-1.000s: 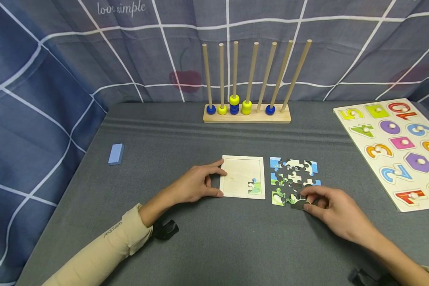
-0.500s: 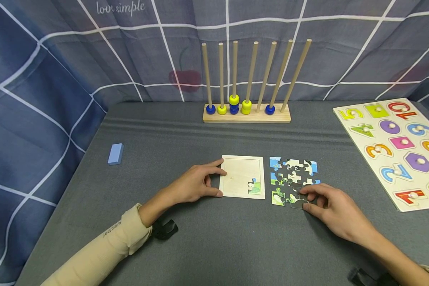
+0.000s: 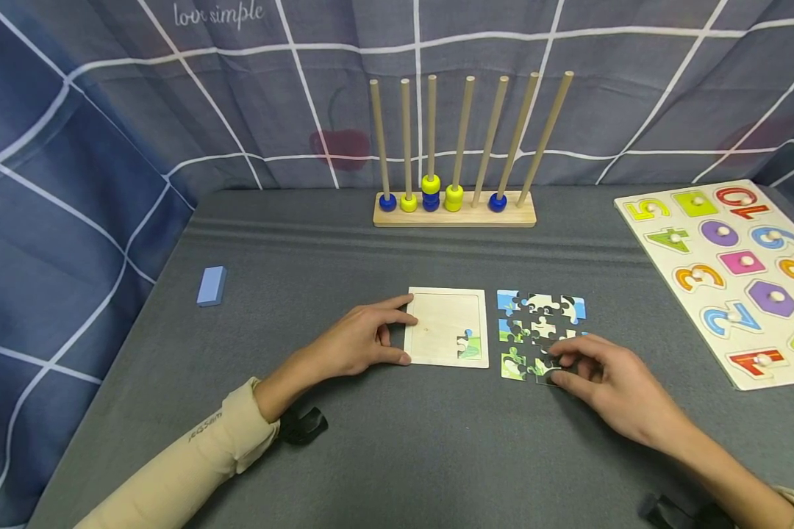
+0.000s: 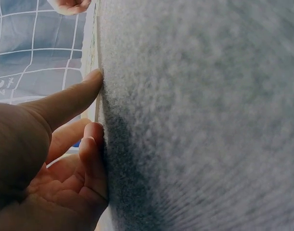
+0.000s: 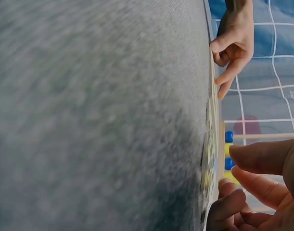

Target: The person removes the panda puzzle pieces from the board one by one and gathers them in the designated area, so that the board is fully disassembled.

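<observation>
A square wooden puzzle tray (image 3: pixel 437 312) lies flat in the head view, one puzzle piece (image 3: pixel 467 344) set in its lower right corner. My left hand (image 3: pixel 357 339) steadies the tray's left side, a finger over the border and the thumb at the near corner. In the left wrist view, that thumb (image 4: pixel 72 98) reaches straight to the edge. Right of the tray lie several panda jigsaw pieces (image 3: pixel 512 364) in loose rows. My right hand (image 3: pixel 609 382) hovers over the lower right pieces, hiding some. Its thumb (image 5: pixel 257 156) and forefinger stand slightly apart with nothing visible between them.
Behind stands a wooden peg rack (image 3: pixel 455 217) with blue and yellow beads. A number and shape board (image 3: pixel 688 308) lies at the right. A small blue block (image 3: pixel 212 286) sits at the left. A checked curtain (image 3: pixel 251 95) hangs behind the grey table (image 3: pixel 423 448).
My right hand has shifted slightly left over the lower right pieces, its fingertips farther from the dark piece's near edge. The left hand and tray keep their place.
</observation>
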A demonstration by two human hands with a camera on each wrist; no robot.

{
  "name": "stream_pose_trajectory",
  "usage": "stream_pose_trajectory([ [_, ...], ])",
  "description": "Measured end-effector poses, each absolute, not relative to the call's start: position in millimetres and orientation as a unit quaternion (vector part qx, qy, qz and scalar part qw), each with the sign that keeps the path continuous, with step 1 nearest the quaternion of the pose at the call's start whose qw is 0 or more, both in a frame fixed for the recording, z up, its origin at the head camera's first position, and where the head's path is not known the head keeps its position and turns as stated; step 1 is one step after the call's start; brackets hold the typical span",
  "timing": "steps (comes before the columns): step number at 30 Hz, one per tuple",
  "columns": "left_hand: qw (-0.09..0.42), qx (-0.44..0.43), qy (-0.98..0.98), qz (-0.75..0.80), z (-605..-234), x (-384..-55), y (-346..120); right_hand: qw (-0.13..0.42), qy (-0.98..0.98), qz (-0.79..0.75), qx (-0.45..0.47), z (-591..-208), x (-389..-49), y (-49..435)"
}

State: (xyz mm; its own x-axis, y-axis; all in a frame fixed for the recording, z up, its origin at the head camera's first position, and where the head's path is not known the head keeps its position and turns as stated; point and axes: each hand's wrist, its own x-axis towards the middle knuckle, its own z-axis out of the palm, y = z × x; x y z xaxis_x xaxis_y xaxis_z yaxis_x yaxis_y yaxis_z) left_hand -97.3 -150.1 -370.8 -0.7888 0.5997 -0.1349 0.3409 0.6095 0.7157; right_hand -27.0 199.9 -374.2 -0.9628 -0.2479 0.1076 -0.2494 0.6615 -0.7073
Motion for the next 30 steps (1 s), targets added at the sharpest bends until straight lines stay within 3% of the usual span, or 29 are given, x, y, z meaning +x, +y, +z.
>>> stream_pose_trajectory([
  [30,0.208,0.266,0.873,0.352,-368.2,-100.4,-151.8,-0.092,-0.881,0.417,0.207,-368.2,-61.2,124.9],
])
